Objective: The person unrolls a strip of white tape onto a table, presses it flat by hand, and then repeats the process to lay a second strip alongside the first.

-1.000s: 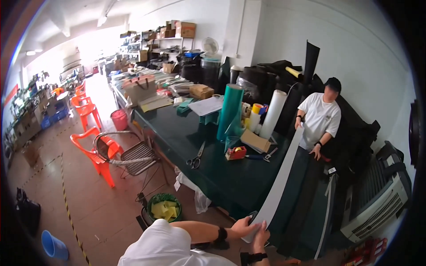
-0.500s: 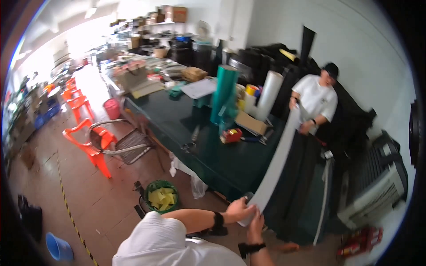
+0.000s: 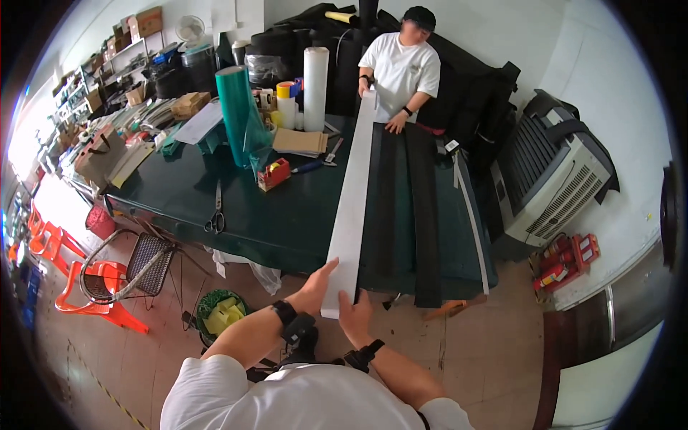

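Note:
A long white strip (image 3: 351,193) runs lengthwise across the dark green table, its near end reaching past the table's front edge. My left hand (image 3: 314,288) grips the strip's left edge near that end, fingers partly hidden beneath. On the opposite edge my right hand (image 3: 355,315) holds the strip, thumb on top. At the far end a co-worker (image 3: 401,72) in a white shirt and black cap has one hand on the strip and the other beside it, by the black strips. Two black strips (image 3: 424,222) lie to the right, one overhanging the front edge.
Scissors (image 3: 216,215), a red tape dispenser (image 3: 274,174), cardboard pieces (image 3: 299,142), a green roll (image 3: 235,118) and a white roll (image 3: 315,89) occupy the table (image 3: 287,215). A narrow pale strip (image 3: 469,215) lies rightward. Nearby stand a green bin (image 3: 221,313), orange chairs and an air cooler (image 3: 555,172).
The view has swung right. The strip's near end, curled at my hands before, now looks flatter, and my hands sit on opposite edges. The co-worker's one hand has moved off the strip.

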{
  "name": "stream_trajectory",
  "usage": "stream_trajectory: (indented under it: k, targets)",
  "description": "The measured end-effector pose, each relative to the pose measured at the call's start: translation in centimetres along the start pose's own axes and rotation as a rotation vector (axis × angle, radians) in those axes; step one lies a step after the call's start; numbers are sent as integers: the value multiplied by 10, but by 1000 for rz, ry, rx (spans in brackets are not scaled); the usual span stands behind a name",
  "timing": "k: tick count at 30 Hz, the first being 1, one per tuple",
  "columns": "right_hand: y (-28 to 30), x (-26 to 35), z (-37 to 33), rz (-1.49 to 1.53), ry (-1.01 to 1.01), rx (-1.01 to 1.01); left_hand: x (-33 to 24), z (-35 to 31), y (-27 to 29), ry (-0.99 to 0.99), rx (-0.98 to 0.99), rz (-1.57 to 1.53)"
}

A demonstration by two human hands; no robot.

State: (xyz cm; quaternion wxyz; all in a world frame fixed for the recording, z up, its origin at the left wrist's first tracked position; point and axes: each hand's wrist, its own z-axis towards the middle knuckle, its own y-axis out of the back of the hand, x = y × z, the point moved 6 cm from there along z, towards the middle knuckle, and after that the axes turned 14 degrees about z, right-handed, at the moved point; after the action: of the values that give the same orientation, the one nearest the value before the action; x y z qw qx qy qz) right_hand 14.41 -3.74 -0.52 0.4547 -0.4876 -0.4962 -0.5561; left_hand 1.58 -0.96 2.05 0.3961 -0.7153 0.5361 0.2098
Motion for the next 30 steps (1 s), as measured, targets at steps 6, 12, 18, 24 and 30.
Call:
stream_trajectory:
  k: [6,12,18,24,30]
  targets:
    - [-2,-6,-9,2,122,164,22,26,35,-177,-296,511]
    - [1,-31,47,565,-564,96,42,-16,23,-646,-592,1157]
    - [7,-44,30,407,-667,-37,48,-17,25,-825,-368,1147]
    - [3,-29,-4,-37,-155,-42,55,39,24,-47,-167,208]
    - [8,-48,-2,-41,10,-37,47,26,26,-313,-505,740]
